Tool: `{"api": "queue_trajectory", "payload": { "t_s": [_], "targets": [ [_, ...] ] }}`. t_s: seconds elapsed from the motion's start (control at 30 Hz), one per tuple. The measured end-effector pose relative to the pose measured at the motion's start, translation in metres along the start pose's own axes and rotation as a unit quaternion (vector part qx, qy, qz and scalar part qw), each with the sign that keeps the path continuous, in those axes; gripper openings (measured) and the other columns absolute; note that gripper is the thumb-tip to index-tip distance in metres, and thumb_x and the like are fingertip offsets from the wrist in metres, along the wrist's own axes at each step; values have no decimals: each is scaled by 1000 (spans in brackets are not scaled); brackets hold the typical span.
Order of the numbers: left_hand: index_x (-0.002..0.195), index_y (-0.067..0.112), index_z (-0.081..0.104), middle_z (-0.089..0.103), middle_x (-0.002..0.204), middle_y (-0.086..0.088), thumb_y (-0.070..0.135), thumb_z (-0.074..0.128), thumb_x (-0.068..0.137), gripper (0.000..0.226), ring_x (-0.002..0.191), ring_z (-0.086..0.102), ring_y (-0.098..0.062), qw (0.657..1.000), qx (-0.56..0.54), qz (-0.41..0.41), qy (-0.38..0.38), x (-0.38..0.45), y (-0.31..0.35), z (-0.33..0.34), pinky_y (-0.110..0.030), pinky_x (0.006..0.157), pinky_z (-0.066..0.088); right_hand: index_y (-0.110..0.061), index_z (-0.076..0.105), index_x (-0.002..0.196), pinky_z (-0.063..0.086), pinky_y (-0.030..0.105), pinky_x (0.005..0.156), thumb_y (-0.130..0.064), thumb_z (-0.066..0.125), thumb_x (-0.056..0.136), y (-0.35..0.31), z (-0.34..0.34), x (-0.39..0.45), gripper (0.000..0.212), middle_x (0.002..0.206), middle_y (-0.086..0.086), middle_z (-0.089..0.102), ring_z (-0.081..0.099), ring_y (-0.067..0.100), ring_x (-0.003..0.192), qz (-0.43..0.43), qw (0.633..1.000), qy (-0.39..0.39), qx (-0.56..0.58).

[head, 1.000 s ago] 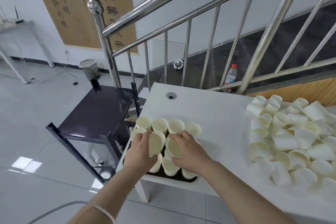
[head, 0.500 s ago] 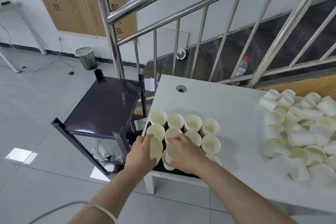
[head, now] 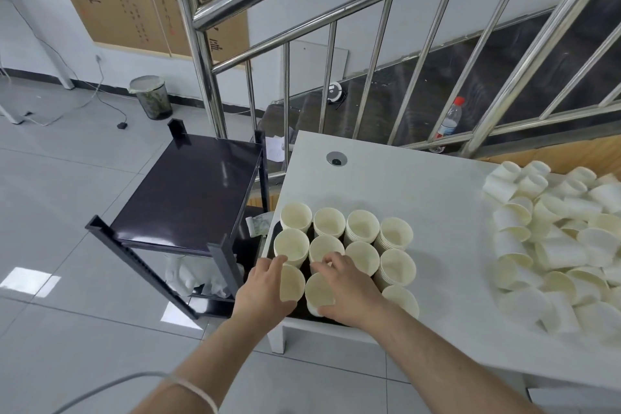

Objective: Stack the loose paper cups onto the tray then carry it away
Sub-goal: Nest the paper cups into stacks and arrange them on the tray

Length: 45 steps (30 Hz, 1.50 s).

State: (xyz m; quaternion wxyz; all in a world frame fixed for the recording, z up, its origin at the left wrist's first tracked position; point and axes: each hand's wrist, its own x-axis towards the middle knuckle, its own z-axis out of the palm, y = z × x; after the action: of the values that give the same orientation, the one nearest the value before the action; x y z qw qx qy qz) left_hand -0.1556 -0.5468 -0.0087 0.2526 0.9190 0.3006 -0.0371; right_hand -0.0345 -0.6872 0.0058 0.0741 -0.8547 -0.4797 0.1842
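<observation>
A dark tray (head: 270,236) lies at the front left corner of the white table (head: 437,212), filled with upright stacks of cream paper cups (head: 361,227). My left hand (head: 265,291) grips a paper cup (head: 291,282) at the tray's front left. Beside it, my right hand (head: 347,291) holds another paper cup (head: 317,291) in the front row. Both cups stand slightly tilted among the stacks. A big heap of loose paper cups (head: 554,245) lies on the table's right side, away from both hands.
A black shelf cart (head: 188,198) stands directly left of the table, close to the tray corner. A steel stair railing (head: 336,20) runs behind the table. A waste bin (head: 152,98) and cables are on the floor; a water bottle (head: 448,119) sits behind the railing.
Both hands have brought their cups down and toward me into the tray's front row. The view has shifted so the tray's back rows now show uncovered.
</observation>
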Motion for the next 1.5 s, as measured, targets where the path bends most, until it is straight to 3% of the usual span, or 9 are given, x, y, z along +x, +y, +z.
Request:
{"api": "queue_trajectory", "payload": {
  "t_s": [0.3, 0.67, 0.9, 1.03, 1.17, 1.5],
  "targets": [
    [140, 28, 30, 37, 133, 5, 41, 71, 77, 76, 125, 37, -16, 1000, 23, 3, -1, 1, 3, -2, -31, 85, 49, -27, 34, 144, 49, 34, 86, -28, 69, 79, 2, 1, 3, 73, 140, -2, 29, 30, 18, 130, -5, 1000, 0, -15],
    [136, 28, 38, 40, 133, 8, 38, 63, 85, 57, 121, 40, -13, 997, 10, 32, 71, -5, 67, -15, -25, 78, 45, -26, 37, 144, 49, 32, 89, -23, 62, 80, 40, -31, -28, 69, 142, -5, 31, 32, 16, 132, -6, 999, 41, 18],
    [134, 29, 42, 41, 133, 8, 37, 62, 85, 54, 122, 41, -17, 994, -5, 85, 64, -10, 161, 21, -29, 79, 45, -27, 34, 146, 47, 31, 89, -32, 62, 86, 118, -68, -99, 65, 141, -4, 30, 32, 17, 131, 31, 996, 87, -2],
    [134, 27, 42, 41, 132, 7, 34, 62, 85, 54, 123, 43, -18, 990, -17, 131, 50, -11, 223, 51, -29, 89, 42, -26, 33, 146, 49, 32, 88, -36, 61, 89, 173, -83, -145, 65, 142, -4, 28, 32, 15, 131, 62, 992, 110, -10],
    [134, 28, 41, 38, 134, 7, 34, 61, 85, 53, 124, 41, -14, 986, -19, 165, 22, -14, 291, 83, -28, 91, 44, -26, 31, 147, 47, 29, 90, -37, 61, 90, 232, -94, -195, 65, 143, -6, 28, 31, 12, 131, 108, 986, 131, -12],
    [136, 31, 38, 37, 134, 10, 35, 59, 87, 54, 126, 38, -12, 979, 19, 202, -16, 17, 383, 121, -29, 90, 47, -24, 32, 147, 49, 29, 87, -36, 61, 90, 324, -118, -235, 65, 143, -4, 29, 34, 15, 130, 186, 974, 129, -4]
  ]
}}
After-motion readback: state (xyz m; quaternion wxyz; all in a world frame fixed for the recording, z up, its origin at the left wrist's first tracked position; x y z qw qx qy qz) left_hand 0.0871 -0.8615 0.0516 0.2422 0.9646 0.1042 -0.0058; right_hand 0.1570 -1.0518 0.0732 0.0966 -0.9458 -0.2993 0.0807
